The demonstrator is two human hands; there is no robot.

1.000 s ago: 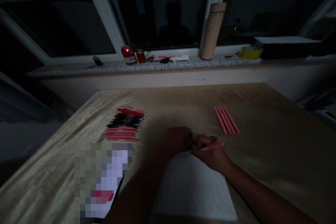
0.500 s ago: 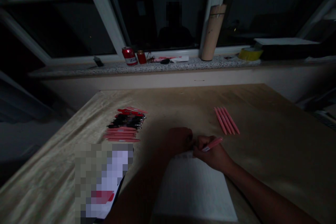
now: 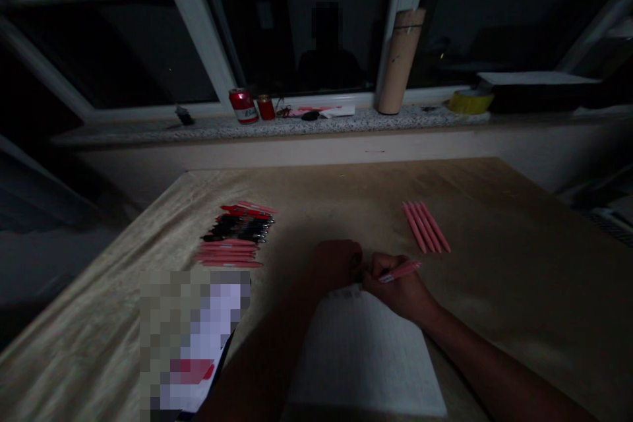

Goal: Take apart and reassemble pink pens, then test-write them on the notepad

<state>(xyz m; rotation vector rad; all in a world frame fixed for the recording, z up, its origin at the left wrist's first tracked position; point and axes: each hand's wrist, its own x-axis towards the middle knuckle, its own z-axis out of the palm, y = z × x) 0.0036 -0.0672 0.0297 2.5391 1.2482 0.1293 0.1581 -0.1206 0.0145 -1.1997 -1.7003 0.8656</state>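
A pink pen [image 3: 401,271] is gripped in my right hand [image 3: 403,291], writing-fashion, its upper end leaning right and its tip hidden by my fingers. My right hand is over the top right corner of a white sheet of paper [image 3: 370,356]. Just left of it, my left hand [image 3: 339,261] lies curled closed at the sheet's top edge, the knuckles facing away from me. Whether anything is inside those fingers is too dark to see. Several pink pens [image 3: 426,227] lie side by side to the right, beyond my right hand.
On the left lie black pens [image 3: 237,227], red pens [image 3: 242,211] and more pink pens [image 3: 228,252], with a blurred-out phone-like object [image 3: 210,336] nearer me. The windowsill holds a red can [image 3: 243,106], a red jar [image 3: 266,107], a tall cylinder [image 3: 402,62] and yellow tape [image 3: 471,102].
The pink pen in my right hand has tipped slightly lower, and the fingers have shifted a touch. My left hand and the paper look the same.
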